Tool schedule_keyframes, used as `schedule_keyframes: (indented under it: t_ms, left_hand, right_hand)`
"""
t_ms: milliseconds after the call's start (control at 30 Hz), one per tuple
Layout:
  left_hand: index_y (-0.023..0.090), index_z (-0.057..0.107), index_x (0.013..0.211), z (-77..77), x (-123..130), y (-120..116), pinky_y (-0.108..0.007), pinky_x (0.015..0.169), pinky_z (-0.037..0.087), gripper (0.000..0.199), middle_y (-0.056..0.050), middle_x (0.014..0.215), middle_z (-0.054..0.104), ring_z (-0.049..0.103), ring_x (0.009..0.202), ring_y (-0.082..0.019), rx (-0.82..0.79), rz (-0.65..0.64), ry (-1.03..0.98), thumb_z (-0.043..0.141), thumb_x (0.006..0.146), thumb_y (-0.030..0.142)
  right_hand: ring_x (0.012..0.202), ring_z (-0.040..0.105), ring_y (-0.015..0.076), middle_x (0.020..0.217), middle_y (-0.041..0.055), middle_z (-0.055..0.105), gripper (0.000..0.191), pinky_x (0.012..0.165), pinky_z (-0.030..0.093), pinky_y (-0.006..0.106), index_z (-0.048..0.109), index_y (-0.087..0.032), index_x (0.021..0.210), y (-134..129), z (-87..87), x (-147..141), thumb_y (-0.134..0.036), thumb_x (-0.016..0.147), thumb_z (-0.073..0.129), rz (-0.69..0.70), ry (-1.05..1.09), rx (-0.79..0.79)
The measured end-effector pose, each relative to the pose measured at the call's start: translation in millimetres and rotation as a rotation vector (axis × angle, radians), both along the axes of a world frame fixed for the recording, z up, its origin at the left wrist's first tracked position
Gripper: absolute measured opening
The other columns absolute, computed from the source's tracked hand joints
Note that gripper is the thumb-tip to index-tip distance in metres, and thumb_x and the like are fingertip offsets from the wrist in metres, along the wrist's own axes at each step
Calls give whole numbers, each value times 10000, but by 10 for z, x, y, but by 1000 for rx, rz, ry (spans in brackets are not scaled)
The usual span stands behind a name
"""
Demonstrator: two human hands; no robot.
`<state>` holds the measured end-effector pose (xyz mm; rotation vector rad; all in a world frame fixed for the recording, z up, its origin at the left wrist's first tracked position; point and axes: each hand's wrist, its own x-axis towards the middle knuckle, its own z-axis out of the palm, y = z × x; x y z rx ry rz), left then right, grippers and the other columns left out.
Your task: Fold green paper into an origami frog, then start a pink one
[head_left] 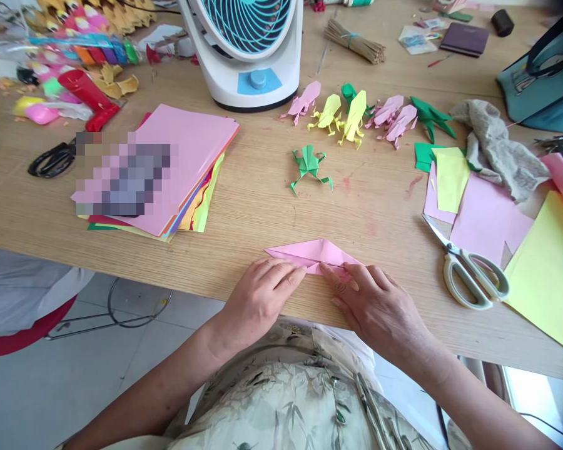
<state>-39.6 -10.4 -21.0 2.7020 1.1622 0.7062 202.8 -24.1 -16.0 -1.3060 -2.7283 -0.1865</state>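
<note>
A folded piece of pink paper (326, 251) lies near the table's front edge, long and pointed at its left end, with a raised peak in the middle. My left hand (263, 292) grips its lower left edge, thumb and forefinger close together on the paper. On the lower right side, my right hand (375, 303) holds the paper with bent fingers, the tips near the centre fold. Both hands hide part of the lower edge. Beyond the paper sits a green origami frog (308, 165) with spread legs.
Several folded paper figures (355, 119) stand in a row behind. A white fan (253, 69) stands at the back. Left lies a stack of coloured paper (197, 144) with a blurred item on top. Scissors (471, 269), paper scraps (481, 215) and a grey cloth (497, 147) lie right.
</note>
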Motion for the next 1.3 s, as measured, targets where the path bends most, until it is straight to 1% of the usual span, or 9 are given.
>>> schedule_keyframes:
  t_ms: [100,267,533,733,900,1000,1067,1167,1300]
  left_hand:
    - [115,588,1294,1,-43,-9,-414,984,512,357,-117,1202,683,612,1140,-235,42,-50,74,428,976,80]
    - [91,596,1274,17,-75,-28,-423,999,508,339,-135,1238,670,595,1179,-247,44,-74,131,409,991,97]
    - [78,575,1295,1,-25,-12,-398,930,529,347,-131,1177,677,614,1083,-234,20,-85,169,437,977,97]
    - [79,549,1320,-6,-41,-26,-400,995,511,361,-137,1243,643,578,1156,-245,-1,-101,160,418,985,103]
    - [68,565,1293,55,-10,17,-363,969,519,340,-131,1163,651,587,1067,-225,33,-148,252,431,984,118]
    - [76,481,1408,96,32,22,-365,850,539,426,-115,1083,664,591,942,-221,40,-129,350,420,990,134]
    - [85,441,1449,107,61,8,-365,809,529,463,-111,1067,667,583,917,-225,28,-109,400,415,989,129]
    - [100,457,1440,97,93,-15,-366,821,513,459,-115,1125,660,572,959,-228,-3,-80,420,452,982,143]
    - [112,517,1383,52,117,-27,-373,857,496,407,-103,1192,653,573,1015,-226,-4,-49,359,497,983,187]
  right_hand:
    - [871,498,238,1116,137,599,455,769,460,371,534,-150,1394,-3,1,-2,-287,960,523,-4,-2,-9]
    - [869,504,235,1123,138,598,461,768,462,369,529,-159,1402,-8,3,-3,-284,958,524,-20,8,-26]
    - [866,489,234,1131,133,591,474,766,465,367,520,-172,1418,-10,-10,6,-287,958,527,-19,1,-15]
    - [850,481,239,1114,134,591,472,738,463,369,530,-173,1408,-13,-12,-2,-284,949,539,-25,4,-11]
    - [857,480,241,1107,135,595,445,743,462,372,548,-167,1380,-5,4,-15,-290,953,531,-28,1,-7]
    - [867,480,240,1103,132,599,466,753,460,367,527,-168,1401,-5,9,-17,-290,951,539,-23,5,2]
    - [882,482,241,1106,130,601,479,766,459,366,513,-175,1414,-8,9,-15,-287,949,544,-21,9,-1]
    - [880,485,242,1113,131,601,476,763,460,368,515,-185,1412,-13,9,-12,-290,949,545,-32,15,-15]
    - [872,482,244,1111,130,598,462,755,467,372,534,-182,1396,-13,21,-16,-280,945,549,-38,11,-25]
